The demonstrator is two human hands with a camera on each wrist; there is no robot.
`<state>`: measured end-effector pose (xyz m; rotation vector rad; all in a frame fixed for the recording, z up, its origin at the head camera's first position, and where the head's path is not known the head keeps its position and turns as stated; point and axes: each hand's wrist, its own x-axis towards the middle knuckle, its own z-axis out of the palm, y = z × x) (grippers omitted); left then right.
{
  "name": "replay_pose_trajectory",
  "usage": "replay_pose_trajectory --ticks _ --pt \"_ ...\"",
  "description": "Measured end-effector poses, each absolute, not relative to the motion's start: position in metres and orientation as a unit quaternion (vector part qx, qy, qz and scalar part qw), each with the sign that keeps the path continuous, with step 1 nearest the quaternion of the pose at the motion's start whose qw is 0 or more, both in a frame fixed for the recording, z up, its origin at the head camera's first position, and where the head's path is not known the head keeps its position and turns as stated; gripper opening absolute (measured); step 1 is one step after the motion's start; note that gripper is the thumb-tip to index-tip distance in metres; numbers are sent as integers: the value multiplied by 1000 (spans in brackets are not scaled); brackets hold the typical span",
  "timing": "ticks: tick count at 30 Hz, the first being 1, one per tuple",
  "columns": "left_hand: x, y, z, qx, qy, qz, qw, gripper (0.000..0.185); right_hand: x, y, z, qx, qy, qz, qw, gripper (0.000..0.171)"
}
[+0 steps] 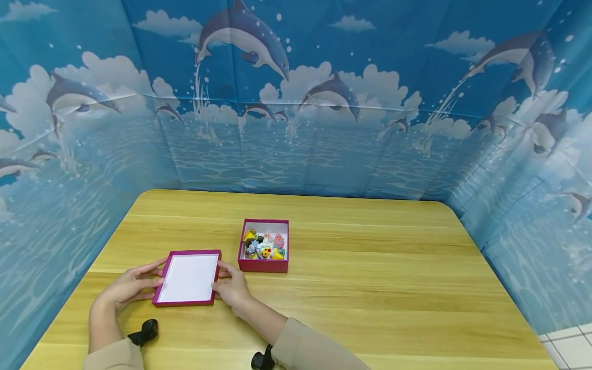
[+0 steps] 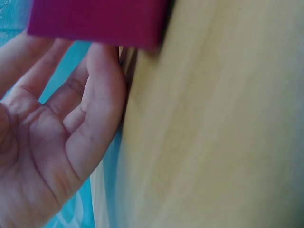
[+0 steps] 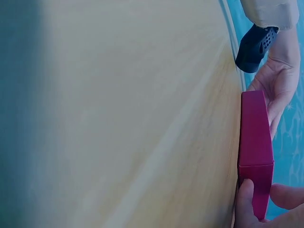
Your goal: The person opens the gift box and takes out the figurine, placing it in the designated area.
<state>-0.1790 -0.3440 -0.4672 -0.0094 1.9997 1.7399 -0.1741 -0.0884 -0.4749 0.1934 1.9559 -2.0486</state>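
A shallow magenta lid (image 1: 188,278) lies upside down on the wooden table (image 1: 370,267), its white inside facing up. My left hand (image 1: 129,288) rests against the lid's left side with fairly straight fingers (image 2: 95,80) touching the magenta wall (image 2: 95,21). My right hand (image 1: 233,288) holds the lid's right side, with thumb (image 3: 244,204) and a finger pinching a corner of the lid (image 3: 255,142). Just right of the lid and a little farther back stands the matching magenta box (image 1: 263,267), filled with several small colourful toy figures (image 1: 264,245).
Blue dolphin-print cloth (image 1: 296,128) walls in the table at the back and both sides. A black wrist camera mount (image 1: 144,331) sits on my left wrist, another (image 1: 261,359) on my right. The table's right half is bare wood.
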Motion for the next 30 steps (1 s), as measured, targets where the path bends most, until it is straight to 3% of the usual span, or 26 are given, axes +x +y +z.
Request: replay_pose_trajectory --ticks 21,26,30 --pt "-177 -343 -464 -8 732 639 236 67 -173 -82 -470 58 682 -710 164 53" --pt "-176 -340 -459 -59 749 635 181 63 -173 -68 -458 -5 714 -678 176 51" --pt "-174 -339 -452 -85 748 645 126 50 -177 -50 -441 -82 734 -649 180 49"
